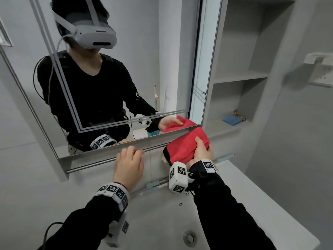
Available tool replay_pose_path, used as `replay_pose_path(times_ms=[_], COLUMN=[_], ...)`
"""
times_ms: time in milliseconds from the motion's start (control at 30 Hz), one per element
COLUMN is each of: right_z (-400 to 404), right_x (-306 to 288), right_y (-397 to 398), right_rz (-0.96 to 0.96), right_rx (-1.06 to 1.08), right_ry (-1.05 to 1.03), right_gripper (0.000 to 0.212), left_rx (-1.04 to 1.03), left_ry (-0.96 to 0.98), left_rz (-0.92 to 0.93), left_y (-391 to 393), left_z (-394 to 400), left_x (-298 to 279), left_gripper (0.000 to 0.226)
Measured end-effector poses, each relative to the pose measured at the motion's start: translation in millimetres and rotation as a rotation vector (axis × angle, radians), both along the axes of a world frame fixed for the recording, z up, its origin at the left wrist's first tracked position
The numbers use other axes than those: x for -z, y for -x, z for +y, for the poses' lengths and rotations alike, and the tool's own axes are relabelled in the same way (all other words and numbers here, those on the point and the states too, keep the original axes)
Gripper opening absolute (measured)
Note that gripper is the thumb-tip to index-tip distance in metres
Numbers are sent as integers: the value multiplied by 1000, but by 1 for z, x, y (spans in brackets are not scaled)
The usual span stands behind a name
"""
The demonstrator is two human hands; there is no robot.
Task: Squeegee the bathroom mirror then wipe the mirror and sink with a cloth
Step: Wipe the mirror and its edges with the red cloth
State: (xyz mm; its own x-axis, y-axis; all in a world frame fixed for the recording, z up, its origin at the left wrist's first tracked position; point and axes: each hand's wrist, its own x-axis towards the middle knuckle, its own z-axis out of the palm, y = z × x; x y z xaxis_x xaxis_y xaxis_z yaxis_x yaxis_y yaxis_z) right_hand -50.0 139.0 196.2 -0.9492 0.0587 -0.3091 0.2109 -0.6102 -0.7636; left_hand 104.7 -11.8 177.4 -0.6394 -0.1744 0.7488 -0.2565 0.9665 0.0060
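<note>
A folded red cloth (182, 147) with a dark edge is pressed against the lower right corner of the mirror (162, 51) frame. My right hand (201, 150) grips it, thumb and fingers curled round the fold. My left hand (128, 166) hovers below the mirror's bottom edge, near the metal rail (93, 164), fingers loosely bent and holding nothing. The grey sink (162, 213) lies below both arms, its drain (189, 237) at the bottom. No squeegee is in view.
Open grey shelves (239, 76) stand right of the mirror; a blue sponge (231, 120) and a small brass object (238, 115) lie on the lower one. A white holder (319, 69) hangs on the right wall. A thin rail (156, 184) runs behind the sink.
</note>
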Motion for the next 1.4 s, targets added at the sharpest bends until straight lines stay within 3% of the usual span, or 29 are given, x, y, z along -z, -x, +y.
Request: replay_pose_path(times_ms=[100,233,367,533,1033,1133,1300,1400], right_z=[-8,-14,-20,-28,-51,-43,-27,-18], right_x=[-2,-11,-23,-32,-17,-20,-45,-57], right_y=[2,6,11,7,-45,-39,-20,-10], right_rz=[56,53,36,112,296,248,-40,-80], right_rx=[87,183,164,113,-28,-58,55,20], right_ry=[-122,-125,-233,-438,-567,-471,-275,-153], right_gripper=[35,28,40,41,29,24,46,35], left_rx=[-17,-63,-117,-117,-92,-102,-123,-138], left_ry=[198,362,387,405,391,387,364,364], left_rz=[74,-41,-137,-159,-188,-201,-186,-170], left_y=[4,-1,-9,-9,-18,-22,-34,-49], left_z=[-5,-21,-36,-41,-37,-36,-40,-48], left_x=[-2,1,8,10,2,-2,-10,-13], left_gripper=[39,62,69,69,77,82,83,80])
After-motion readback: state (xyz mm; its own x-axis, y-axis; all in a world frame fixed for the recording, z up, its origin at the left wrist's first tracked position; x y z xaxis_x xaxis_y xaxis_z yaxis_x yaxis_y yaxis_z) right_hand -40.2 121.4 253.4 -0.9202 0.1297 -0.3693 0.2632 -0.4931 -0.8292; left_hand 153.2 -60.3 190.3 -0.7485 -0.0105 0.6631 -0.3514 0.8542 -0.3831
